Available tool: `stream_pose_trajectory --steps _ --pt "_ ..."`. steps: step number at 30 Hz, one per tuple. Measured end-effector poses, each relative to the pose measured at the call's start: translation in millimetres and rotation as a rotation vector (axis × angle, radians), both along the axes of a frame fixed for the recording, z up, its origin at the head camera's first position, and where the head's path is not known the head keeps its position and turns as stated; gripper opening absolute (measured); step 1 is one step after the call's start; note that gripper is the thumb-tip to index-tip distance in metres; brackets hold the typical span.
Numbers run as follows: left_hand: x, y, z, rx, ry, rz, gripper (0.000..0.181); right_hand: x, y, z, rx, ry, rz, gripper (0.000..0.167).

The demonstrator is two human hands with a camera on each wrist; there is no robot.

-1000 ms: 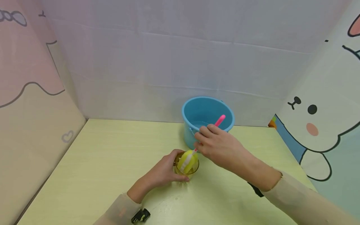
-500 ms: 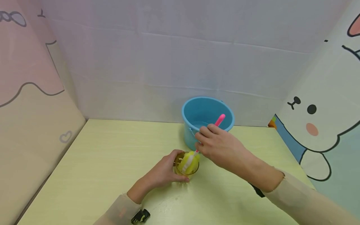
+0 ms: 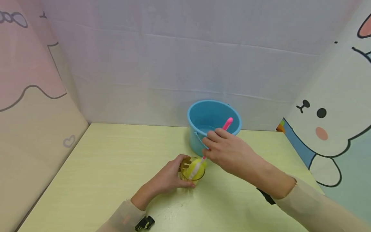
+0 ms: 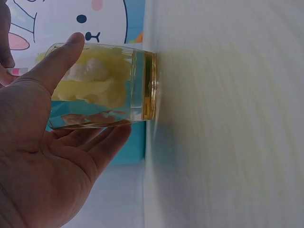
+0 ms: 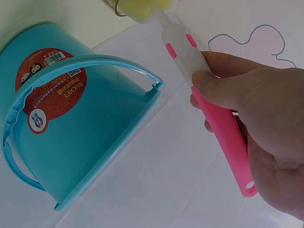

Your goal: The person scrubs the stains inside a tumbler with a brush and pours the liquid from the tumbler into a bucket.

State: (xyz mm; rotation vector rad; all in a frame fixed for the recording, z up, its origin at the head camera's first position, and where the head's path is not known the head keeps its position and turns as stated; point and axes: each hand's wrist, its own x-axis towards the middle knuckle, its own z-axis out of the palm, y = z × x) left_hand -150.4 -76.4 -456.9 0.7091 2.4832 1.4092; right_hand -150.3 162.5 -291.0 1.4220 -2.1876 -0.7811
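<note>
A clear amber-tinted glass (image 4: 137,85) stands on the table, and my left hand (image 3: 169,175) grips it round its side, thumb on the near side. Inside it sits the yellow and white sponge head (image 3: 195,169) of a bottle brush, pressed against the right of the glass. My right hand (image 3: 226,146) holds the brush by its pink and white handle (image 5: 223,128), thumb along the grip, with the pink end sticking up past the knuckles. In the left wrist view the sponge shows through the glass wall.
A blue bucket (image 3: 194,138) with a handle and a red label (image 5: 52,90) stands just behind the glass and right hand. Water drops lie on the pale table (image 3: 116,154) near the left wrist. Printed cloth walls (image 3: 174,64) border the back and sides.
The sponge head has shifted slightly right and toward me inside the glass, and the right hand has moved slightly right with it. The left hand and glass have stayed in place.
</note>
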Motion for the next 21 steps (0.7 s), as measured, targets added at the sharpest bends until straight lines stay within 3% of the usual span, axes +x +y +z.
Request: stream_pose_trajectory --steps 21 --pt "-0.8 -1.0 -2.4 0.003 0.005 0.001 0.094 0.5 5.3 -1.5 -0.042 -0.04 -0.005 0.034"
